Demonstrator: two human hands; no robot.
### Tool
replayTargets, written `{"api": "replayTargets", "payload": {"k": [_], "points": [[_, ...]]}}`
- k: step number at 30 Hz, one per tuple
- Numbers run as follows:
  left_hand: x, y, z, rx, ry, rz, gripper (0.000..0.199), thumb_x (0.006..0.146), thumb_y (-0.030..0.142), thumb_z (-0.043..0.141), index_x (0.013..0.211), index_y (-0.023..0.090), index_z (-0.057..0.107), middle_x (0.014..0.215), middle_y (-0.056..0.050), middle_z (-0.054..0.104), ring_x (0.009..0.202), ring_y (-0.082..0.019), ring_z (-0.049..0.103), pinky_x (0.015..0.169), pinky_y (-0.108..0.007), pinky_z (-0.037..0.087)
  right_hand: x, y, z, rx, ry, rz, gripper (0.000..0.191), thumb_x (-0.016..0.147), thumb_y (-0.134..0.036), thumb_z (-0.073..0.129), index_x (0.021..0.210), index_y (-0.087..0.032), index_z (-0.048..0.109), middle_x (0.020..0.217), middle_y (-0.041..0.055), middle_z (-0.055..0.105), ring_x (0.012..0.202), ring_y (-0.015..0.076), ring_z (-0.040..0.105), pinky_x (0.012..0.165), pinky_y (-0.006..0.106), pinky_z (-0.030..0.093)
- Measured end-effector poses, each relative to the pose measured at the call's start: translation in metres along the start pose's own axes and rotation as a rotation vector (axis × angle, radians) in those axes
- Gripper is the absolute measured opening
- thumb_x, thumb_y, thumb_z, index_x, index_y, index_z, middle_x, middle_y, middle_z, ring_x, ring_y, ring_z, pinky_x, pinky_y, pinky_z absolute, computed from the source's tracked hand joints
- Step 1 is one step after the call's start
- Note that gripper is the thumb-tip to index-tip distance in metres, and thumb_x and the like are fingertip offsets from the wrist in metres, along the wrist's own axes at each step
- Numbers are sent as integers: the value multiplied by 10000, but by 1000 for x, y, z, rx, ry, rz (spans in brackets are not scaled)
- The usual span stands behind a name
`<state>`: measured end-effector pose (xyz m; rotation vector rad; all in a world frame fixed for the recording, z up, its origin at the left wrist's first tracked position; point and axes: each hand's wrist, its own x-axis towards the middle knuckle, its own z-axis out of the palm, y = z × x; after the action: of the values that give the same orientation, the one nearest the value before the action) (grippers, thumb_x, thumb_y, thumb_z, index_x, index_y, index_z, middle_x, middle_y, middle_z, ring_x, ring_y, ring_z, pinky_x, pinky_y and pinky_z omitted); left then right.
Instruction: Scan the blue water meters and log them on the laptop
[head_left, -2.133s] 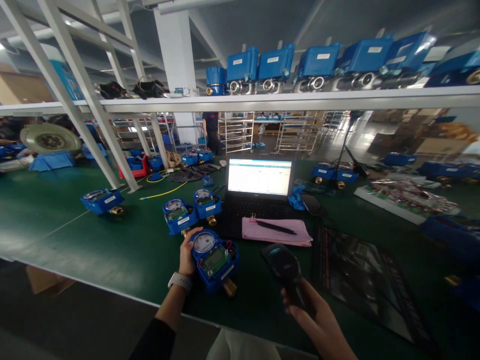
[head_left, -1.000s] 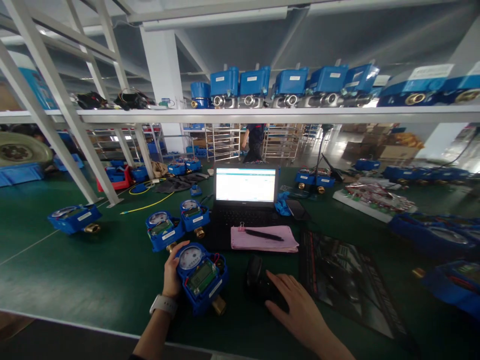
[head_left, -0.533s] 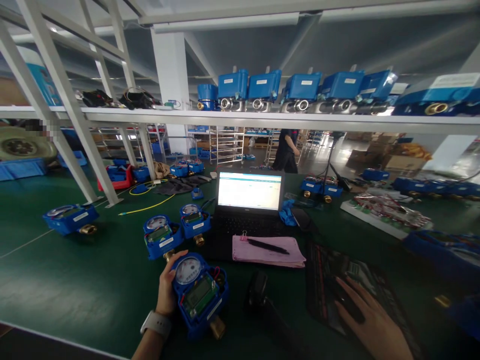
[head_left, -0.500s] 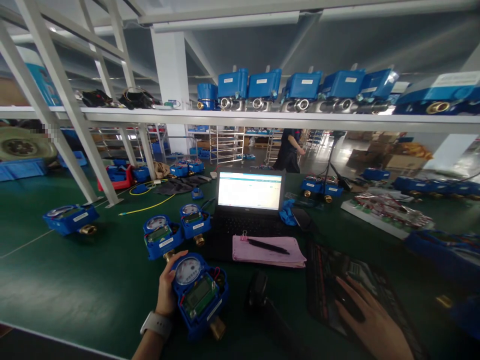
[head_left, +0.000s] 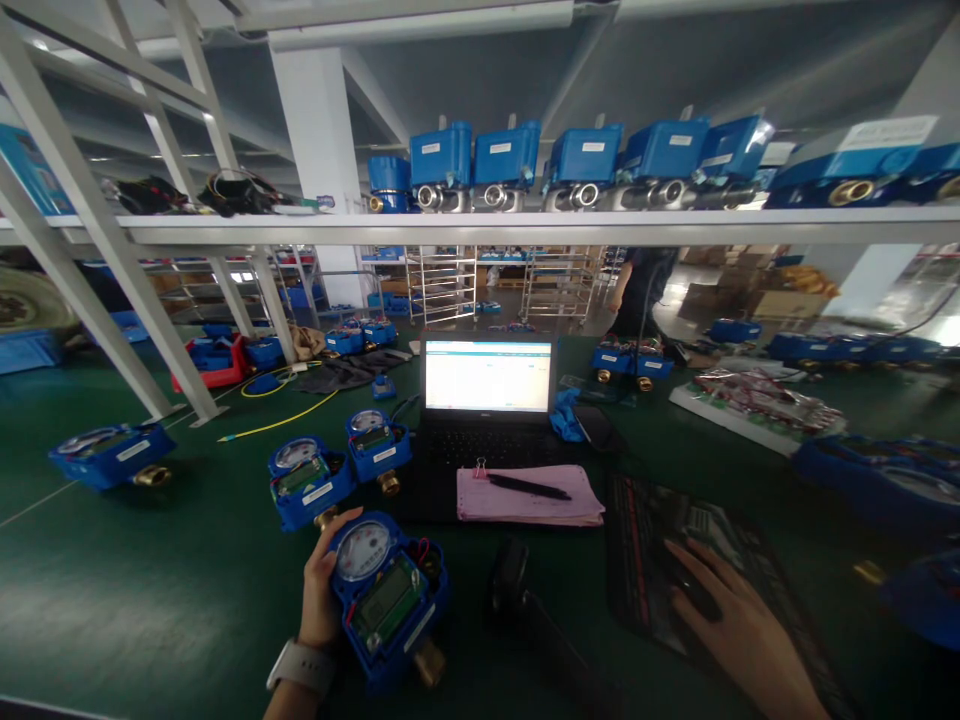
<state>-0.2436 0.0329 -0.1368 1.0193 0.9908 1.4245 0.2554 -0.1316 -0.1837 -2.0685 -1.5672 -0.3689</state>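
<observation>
My left hand (head_left: 324, 580) grips a blue water meter (head_left: 391, 600) by its left side, near the front of the bench. A round dial, a small display on a green board and a brass fitting show on this meter. My right hand (head_left: 739, 620) is curved over a black computer mouse (head_left: 696, 590) on a dark mouse pad (head_left: 637, 560). Between the hands lies a black handheld scanner (head_left: 514, 580). Behind it are a pink notepad (head_left: 525, 508) with a black pen (head_left: 529, 487) on top and an open laptop (head_left: 487, 378) with its screen lit.
More blue meters (head_left: 307, 480) stand left of the laptop. A white tray of wrapped parts (head_left: 757, 405) lies to the right. A shelf (head_left: 480, 230) carrying boxed meters crosses above the green bench (head_left: 150, 590). Beyond the bench, a person (head_left: 641, 290) is in the aisle.
The view has shifted slightly, so most things sit further left. The person in the aisle has moved right. Both hands keep their hold on the meter and the mouse.
</observation>
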Motion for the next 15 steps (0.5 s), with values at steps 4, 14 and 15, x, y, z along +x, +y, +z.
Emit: {"api": "replayTargets", "payload": {"k": [4, 14, 15], "points": [[1, 2, 0, 14, 2, 8, 672, 592, 676, 728, 1074, 208, 753, 1100, -101, 760, 1001, -368, 706, 826, -425, 598, 0, -1, 0, 8, -9, 11, 596, 935, -588, 347, 1315, -255, 664, 1374, 116, 612, 1155, 340, 652, 902, 537, 603], [-9, 9, 13, 19, 42, 13, 627, 660, 623, 661, 1108, 187, 711, 1121, -118, 747, 1005, -374, 706, 853, -459, 585, 0, 3, 4, 30, 11, -14, 565, 941, -578, 368, 1293, -259, 673, 1364, 120, 611, 1155, 346, 646, 918, 550, 594], [-10, 10, 15, 16, 48, 13, 623, 669, 619, 653, 1115, 187, 706, 1114, -116, 748, 1005, -371, 706, 856, -458, 583, 0, 3, 4, 29, 9, -18, 562, 942, -576, 370, 1297, -261, 671, 1366, 118, 611, 1155, 343, 648, 920, 546, 595]]}}
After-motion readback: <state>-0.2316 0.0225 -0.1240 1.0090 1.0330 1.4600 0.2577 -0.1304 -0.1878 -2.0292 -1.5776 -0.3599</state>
